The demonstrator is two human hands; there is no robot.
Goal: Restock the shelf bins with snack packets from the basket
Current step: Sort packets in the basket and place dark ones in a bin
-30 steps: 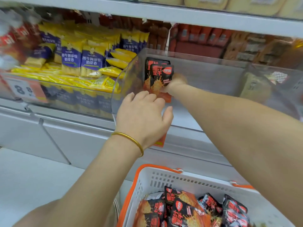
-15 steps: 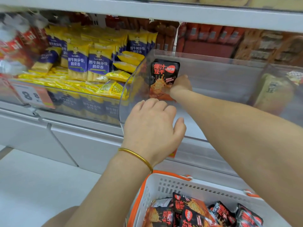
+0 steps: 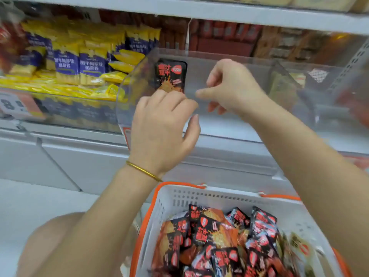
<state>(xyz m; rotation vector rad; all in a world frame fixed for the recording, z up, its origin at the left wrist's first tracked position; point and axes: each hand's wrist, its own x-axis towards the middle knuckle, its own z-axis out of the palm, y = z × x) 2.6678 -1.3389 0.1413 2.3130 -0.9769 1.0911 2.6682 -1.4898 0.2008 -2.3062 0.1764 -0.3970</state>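
Restocking at an early stage: one black-and-red snack packet (image 3: pixel 171 74) stands upright at the left end of the clear shelf bin (image 3: pixel 129 96), the only one seen there, while the white basket (image 3: pixel 175 198) below holds many more. The right hand (image 3: pixel 233 90), fingers loosely curled on nothing, hangs just right of the packet, apart from it. The fingers of the left hand (image 3: pixel 161 126) curl at the packet's lower edge; whether they touch it cannot be told.

One packet (image 3: pixel 171 76) stands in the bin (image 3: pixel 229 56) just behind the left grip (image 3: pixel 161 124), left of the right grip (image 3: pixel 233 86). The basket (image 3: pixel 179 196), holding more packets (image 3: pixel 215 234), sits below both grips.
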